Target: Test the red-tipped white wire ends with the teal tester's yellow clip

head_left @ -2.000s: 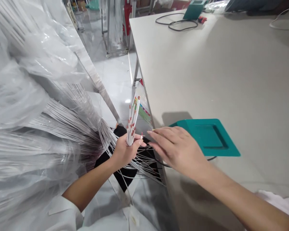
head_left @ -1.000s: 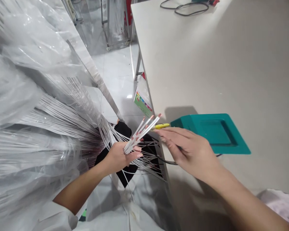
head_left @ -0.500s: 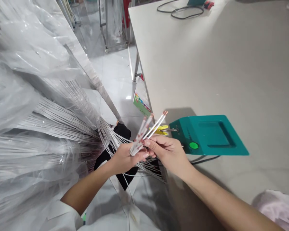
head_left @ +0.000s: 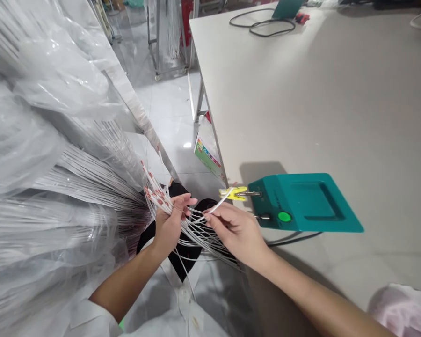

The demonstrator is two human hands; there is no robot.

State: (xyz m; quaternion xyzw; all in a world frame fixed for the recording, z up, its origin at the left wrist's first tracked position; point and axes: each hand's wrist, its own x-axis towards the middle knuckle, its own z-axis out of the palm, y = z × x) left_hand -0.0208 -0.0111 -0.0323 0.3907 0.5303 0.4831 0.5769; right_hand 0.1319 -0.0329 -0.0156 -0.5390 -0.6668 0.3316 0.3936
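Observation:
My left hand [head_left: 170, 220] is closed around a bundle of white wires [head_left: 157, 194] whose reddish-brown ends fan out up and to the left. Between thumb and fingers, my right hand [head_left: 233, 229] pinches a white wire [head_left: 221, 201]; its tip points up right, close to a yellow clip [head_left: 235, 192]. Whether the tip touches the clip I cannot tell. The clip is attached by a metal rod to a teal device [head_left: 301, 201] with a green button [head_left: 285, 216]. More wire lengths cross below both hands, over my lap.
Plastic-wrapped bunches of white wires [head_left: 87, 173] hang along the left. The pale table [head_left: 319, 103] carries the teal device, a looped black cable [head_left: 266, 28] at the back and a pinkish cloth [head_left: 403, 311] at lower right. A wheeled metal rack [head_left: 157, 51] stands beyond on the floor.
My hands have moved apart. The left hand went left with the bundle, while the right keeps a wire that now slants towards the yellow clip.

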